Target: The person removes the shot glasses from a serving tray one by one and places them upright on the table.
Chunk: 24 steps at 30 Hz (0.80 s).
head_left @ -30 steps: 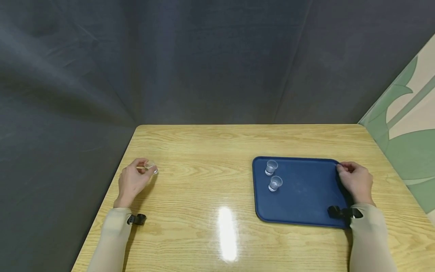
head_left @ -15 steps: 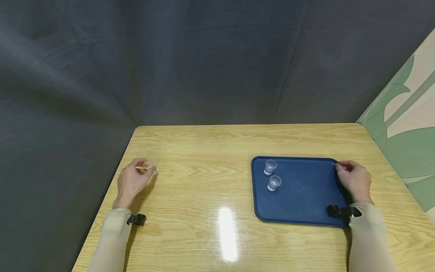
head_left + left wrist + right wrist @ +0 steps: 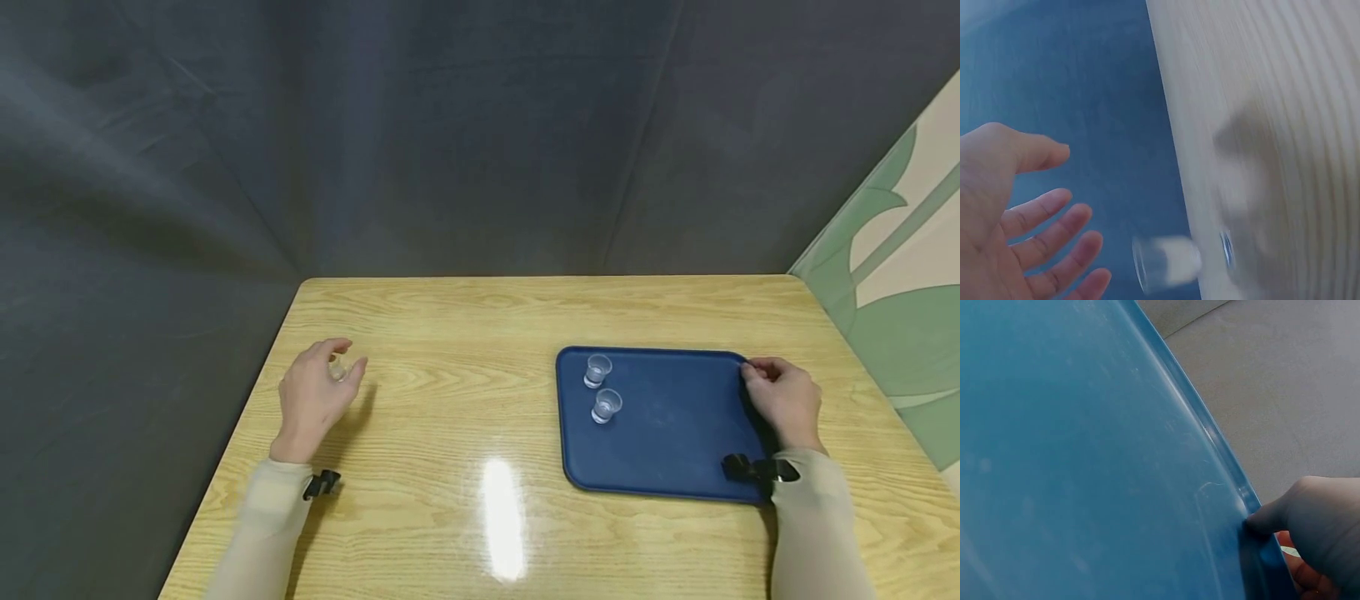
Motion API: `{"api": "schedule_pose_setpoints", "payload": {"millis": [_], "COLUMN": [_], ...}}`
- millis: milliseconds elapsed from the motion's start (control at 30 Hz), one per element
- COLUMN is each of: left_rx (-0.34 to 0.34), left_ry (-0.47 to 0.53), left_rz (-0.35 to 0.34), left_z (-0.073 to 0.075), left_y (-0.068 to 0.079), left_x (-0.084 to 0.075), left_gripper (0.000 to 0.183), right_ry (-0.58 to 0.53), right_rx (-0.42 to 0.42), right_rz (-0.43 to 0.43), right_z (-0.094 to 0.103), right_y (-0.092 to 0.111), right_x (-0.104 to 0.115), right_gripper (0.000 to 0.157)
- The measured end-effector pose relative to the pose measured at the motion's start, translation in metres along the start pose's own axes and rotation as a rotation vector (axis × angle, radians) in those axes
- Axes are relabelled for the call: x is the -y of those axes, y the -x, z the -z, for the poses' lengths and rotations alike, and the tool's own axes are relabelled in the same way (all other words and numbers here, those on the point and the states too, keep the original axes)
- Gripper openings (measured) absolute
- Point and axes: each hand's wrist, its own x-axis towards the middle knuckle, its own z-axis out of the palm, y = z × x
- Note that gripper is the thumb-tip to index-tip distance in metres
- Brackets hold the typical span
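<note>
Currently, your left hand (image 3: 317, 398) is above the left side of the worktop (image 3: 442, 400), its grip loose and wide, thumb well apart from the gently bent fingers and nothing held between them. Just past those fingers is a small clear glass (image 3: 1172, 262); your left wrist view shows it apart from the fingertips, its base toward the worktop, near the edge, and blurred enough that you cannot tell whether the base touches. Seen from your head, it shows through the gap between thumb and fingers. Over on the other side, your right hand (image 3: 786, 400) has its grip closed on the blue tray (image 3: 675, 425), at the far right corner: your thumb presses the inside of the rim while your fingers bend behind it on the outside. The tray lies flat on the worktop, and toward its left edge you have two more small glasses standing upright, a back glass (image 3: 597, 372) near the far left corner and a front glass (image 3: 606, 406) just beside it, nearer to you. Behind the worktop hangs a dark curtain (image 3: 480, 142), and a green-and-pale patterned wall (image 3: 911, 350) rises at your right.
</note>
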Motion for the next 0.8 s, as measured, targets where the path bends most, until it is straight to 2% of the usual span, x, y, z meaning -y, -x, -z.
{"api": "schedule_pose_setpoints", "payload": {"millis": [300,433,633,800], "left_rx": [0.056,0.154,0.328,0.418], "left_ry": [0.074,0.115,0.14,0.157], "left_rz": [-0.126,-0.193,-0.302,-0.359], "left_z": [-0.014,-0.028,-0.059,-0.079], "left_y": [-0.002,0.002,0.013,0.02], "left_x": [-0.041,-0.065,-0.101,-0.133], "left_gripper": [0.037,0.037,0.037,0.038], "right_ry": [-0.002,-0.003,-0.004,0.003], "right_rx": [0.0,0.002,0.004,0.008], "right_rz": [0.003,-0.003,-0.011,-0.011], "right_z": [0.0,0.001,0.001,0.0], "right_y": [0.001,0.0,-0.001,-0.001], "right_x": [0.0,0.001,0.001,0.0], "right_gripper": [0.04,0.04,0.041,0.041]}}
